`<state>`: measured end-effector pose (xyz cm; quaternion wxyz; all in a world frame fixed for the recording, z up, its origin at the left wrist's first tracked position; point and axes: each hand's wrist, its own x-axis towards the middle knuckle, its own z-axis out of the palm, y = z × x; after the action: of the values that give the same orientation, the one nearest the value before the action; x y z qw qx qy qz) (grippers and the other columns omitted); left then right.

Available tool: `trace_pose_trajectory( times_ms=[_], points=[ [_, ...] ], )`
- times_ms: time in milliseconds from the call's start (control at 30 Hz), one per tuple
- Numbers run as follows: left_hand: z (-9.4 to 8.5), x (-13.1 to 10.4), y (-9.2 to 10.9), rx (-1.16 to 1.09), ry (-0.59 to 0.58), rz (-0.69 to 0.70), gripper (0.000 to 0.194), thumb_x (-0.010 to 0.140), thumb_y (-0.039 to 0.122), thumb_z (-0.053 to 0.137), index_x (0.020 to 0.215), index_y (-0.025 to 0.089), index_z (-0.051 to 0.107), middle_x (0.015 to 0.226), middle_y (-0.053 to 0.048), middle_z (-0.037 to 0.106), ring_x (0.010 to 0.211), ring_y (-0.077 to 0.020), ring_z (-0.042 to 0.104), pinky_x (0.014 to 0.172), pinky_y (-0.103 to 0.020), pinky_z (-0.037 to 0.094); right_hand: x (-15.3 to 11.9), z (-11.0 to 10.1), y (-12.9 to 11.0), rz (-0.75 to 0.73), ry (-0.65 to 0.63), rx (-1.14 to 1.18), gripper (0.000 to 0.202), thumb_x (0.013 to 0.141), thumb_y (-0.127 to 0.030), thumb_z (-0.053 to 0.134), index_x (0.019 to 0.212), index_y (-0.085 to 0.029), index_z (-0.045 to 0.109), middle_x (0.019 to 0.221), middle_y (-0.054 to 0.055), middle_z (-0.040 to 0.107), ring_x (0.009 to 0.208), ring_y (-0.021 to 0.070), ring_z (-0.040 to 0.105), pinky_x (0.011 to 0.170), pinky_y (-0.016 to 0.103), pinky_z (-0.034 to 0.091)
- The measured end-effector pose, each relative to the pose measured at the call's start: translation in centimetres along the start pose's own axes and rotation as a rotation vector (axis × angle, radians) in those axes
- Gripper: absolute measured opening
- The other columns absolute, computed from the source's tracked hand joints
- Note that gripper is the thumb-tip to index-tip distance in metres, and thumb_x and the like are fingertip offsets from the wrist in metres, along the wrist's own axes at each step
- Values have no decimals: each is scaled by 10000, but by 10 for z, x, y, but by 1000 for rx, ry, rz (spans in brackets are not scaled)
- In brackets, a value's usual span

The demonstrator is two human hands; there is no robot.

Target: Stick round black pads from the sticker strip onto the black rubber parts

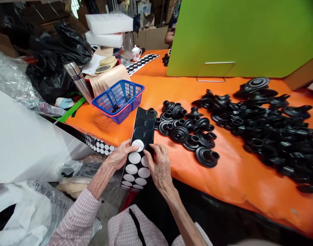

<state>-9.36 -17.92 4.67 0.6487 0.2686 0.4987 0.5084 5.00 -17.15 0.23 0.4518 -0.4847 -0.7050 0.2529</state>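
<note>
A black sheet [144, 131] with white round stickers [131, 169] on its near part hangs over the edge of the orange table. My left hand [121, 154] pinches a white round sticker [138, 145] at the sheet's left side, thumb on top. At the sheet's right edge, my right hand [160, 165] has its fingers bent and apart, the index fingertip close to the sticker; nothing shows in its grasp. Several black round parts with short necks [179, 134] lie just right of the sheet.
A blue and pink basket [117, 99] with a few black pieces stands behind the sheet. A large pile of black parts [264, 130] covers the table's right. Farther back are a green board [238, 37], a metal flask [78, 81] and a lidded cup [136, 53]. A person's arm shows behind the board.
</note>
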Motion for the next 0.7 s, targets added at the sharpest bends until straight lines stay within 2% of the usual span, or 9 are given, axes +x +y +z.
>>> trace_pose_trajectory(
  times_ms=[100, 167, 233, 333, 367, 400, 500, 600, 700],
  points=[
    [-3, 3, -1, 56, 17, 2, 384, 625, 272, 777, 953, 132, 634, 867, -52, 689, 804, -169, 623, 809, -293, 463, 6, -7, 2, 20, 8, 32, 220, 951, -295, 424, 929, -191, 617, 911, 82, 664, 865, 209, 623, 765, 361, 521],
    [-4, 2, 0, 170, 109, 43, 372, 645, 291, 749, 958, 142, 615, 869, -51, 668, 822, -184, 611, 803, -311, 463, 8, -16, 4, 73, 54, 25, 259, 967, -293, 391, 834, -198, 593, 796, 50, 643, 744, 183, 613, 696, 325, 509],
    [-3, -2, 4, 387, 296, 160, 354, 666, 309, 732, 963, 159, 608, 911, -57, 644, 892, -207, 591, 828, -327, 447, 7, -25, 5, 92, 76, 8, 267, 971, -293, 390, 796, -207, 571, 738, 28, 615, 680, 167, 598, 652, 304, 500],
    [7, -11, 7, 707, 629, 398, 323, 688, 352, 733, 933, 185, 605, 963, -67, 599, 969, -228, 538, 862, -332, 412, -3, -35, 3, 24, 78, 4, 236, 968, -258, 401, 854, -210, 601, 800, 41, 636, 715, 165, 629, 662, 295, 523],
    [13, -14, 7, 742, 625, 410, 295, 707, 376, 720, 906, 190, 605, 926, -60, 592, 929, -220, 537, 833, -323, 415, -7, -37, 1, 4, 90, 0, 234, 966, -248, 402, 890, -212, 620, 836, 52, 646, 739, 168, 642, 672, 297, 535],
    [20, -16, 5, 728, 539, 372, 272, 731, 404, 697, 873, 191, 604, 863, -48, 586, 861, -203, 538, 785, -310, 420, -12, -38, -2, -9, 96, -2, 236, 963, -241, 404, 929, -217, 637, 878, 63, 653, 770, 174, 654, 687, 302, 547],
    [42, -20, -4, 492, 119, 117, 260, 762, 430, 651, 793, 184, 572, 679, 7, 540, 649, -135, 507, 629, -254, 405, -24, -44, -10, -9, 42, 70, 225, 938, -256, 460, 1064, -235, 646, 1040, 93, 652, 926, 202, 669, 780, 335, 573],
    [63, -19, -15, 315, 36, 30, 237, 750, 380, 646, 803, 182, 527, 699, 26, 557, 617, -101, 523, 622, -227, 412, -28, -57, -13, 167, 19, 278, 269, 900, -312, 539, 1150, -228, 593, 1111, 98, 642, 976, 209, 659, 796, 345, 577],
    [87, -14, -21, 482, -60, 47, 228, 805, 382, 585, 913, 183, 566, 788, -5, 604, 596, -111, 553, 625, -259, 438, -28, -81, -7, 442, 148, 414, 204, 880, -401, 559, 924, -206, 595, 832, 25, 651, 709, 151, 637, 642, 281, 549]
  ],
)
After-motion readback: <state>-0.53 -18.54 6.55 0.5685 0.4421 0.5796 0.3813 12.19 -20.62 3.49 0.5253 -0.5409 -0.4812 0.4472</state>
